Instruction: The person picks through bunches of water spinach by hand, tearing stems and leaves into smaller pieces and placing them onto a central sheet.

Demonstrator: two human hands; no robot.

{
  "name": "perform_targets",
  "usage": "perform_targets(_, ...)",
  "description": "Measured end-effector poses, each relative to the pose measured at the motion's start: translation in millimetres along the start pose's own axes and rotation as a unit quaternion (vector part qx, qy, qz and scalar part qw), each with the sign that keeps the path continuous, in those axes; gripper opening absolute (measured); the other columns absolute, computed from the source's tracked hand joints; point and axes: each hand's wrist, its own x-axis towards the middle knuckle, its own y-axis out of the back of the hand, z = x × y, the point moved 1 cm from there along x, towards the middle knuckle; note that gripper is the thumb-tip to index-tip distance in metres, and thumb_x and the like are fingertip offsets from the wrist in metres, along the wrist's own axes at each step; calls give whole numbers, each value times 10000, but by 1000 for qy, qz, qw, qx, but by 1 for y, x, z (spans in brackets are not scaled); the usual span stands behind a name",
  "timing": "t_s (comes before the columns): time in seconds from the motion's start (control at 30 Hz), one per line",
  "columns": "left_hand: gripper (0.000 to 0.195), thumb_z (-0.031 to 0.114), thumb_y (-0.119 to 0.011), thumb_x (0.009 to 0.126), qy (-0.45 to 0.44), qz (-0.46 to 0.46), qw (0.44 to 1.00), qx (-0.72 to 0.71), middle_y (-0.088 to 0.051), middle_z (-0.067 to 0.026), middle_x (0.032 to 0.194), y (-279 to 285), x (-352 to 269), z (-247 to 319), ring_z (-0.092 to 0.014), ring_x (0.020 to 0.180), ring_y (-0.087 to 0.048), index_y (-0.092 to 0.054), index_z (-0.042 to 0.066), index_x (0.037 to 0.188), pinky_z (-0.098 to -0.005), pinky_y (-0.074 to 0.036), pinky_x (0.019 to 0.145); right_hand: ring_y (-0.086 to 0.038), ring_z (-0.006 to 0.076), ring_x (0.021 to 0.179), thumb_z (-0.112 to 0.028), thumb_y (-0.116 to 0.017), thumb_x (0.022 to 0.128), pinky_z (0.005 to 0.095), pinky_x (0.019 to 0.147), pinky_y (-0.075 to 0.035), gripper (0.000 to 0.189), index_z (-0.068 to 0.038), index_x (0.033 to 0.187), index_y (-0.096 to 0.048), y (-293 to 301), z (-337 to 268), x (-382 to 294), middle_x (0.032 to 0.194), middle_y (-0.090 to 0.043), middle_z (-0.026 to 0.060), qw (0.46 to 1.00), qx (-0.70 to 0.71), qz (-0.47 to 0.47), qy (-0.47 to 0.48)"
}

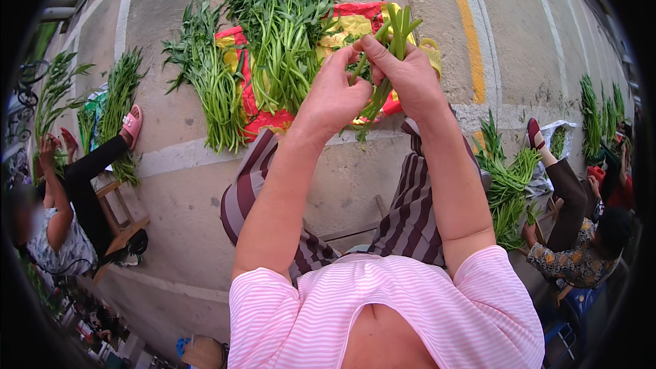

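Observation:
A bunch of hollow green stems, apparently water spinach [397,31], is gripped in my right hand [410,74], cut ends upward and leafy part hanging below. My left hand [338,87] meets it fingertip to fingertip and pinches a single slanting stem [360,67] at the bunch's left side. Beneath both hands lies a red and yellow printed sack [353,10], partly hidden by loose leaves. Left of my hands, a large heap of leafy stems [287,36] rests partly on the sack. A smaller heap [212,82] lies beside it, further left.
At the left, a seated person [61,225] handles tall greens beside a wooden stool [120,236]. Another seated person [579,246] at the right holds greens near a green pile [507,189]. White and yellow lines [466,36] cross the concrete. A yellow slipper [432,56] shows beyond my right hand.

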Motion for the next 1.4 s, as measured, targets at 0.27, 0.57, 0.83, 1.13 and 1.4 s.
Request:
perform_targets(0.27,455,155,-697,866,-71,168,979,-95,-615,-58,1190,42,2,7,-110,1018,-590,-537,1,1263,-242,-489,824,-685,266,945,-308,-560,984,399,778,-603,334,18,1057,-571,56,-16,12,977,-677,165,963,224,91,117)
perform_targets(0.57,367,135,-656,902,-77,125,985,-90,-650,-55,1110,27,6,-5,-104,978,-601,-564,-11,1226,-238,-488,818,-384,81,537,-322,-519,1009,301,705,-466,263,-64,976,-553,96,-33,8,646,-381,-45,905,401,61,127)
perform_targets(0.83,316,123,-638,902,-100,129,985,50,-670,-74,1051,23,6,-13,-132,942,-623,-597,-38,1170,-269,-497,845,-241,18,448,-355,-479,1026,208,517,-323,321,-114,816,-503,91,-45,-10,549,-288,-102,921,346,-79,158)
perform_targets(1.13,168,128,-673,823,-122,148,956,220,-716,-92,886,20,2,-17,-177,802,-682,-703,22,950,-312,-530,753,-241,22,433,-365,-372,1056,218,506,-345,375,-126,781,-460,98,-50,-16,532,-284,-100,875,391,-217,184)
perform_targets(1.4,205,167,-695,810,-24,81,957,278,-721,-115,866,8,6,-33,-204,783,-687,-712,9,940,-328,-532,752,-244,26,429,-368,-355,1060,227,520,-356,381,-127,782,-454,98,-51,-18,531,-288,-97,864,405,-241,178)
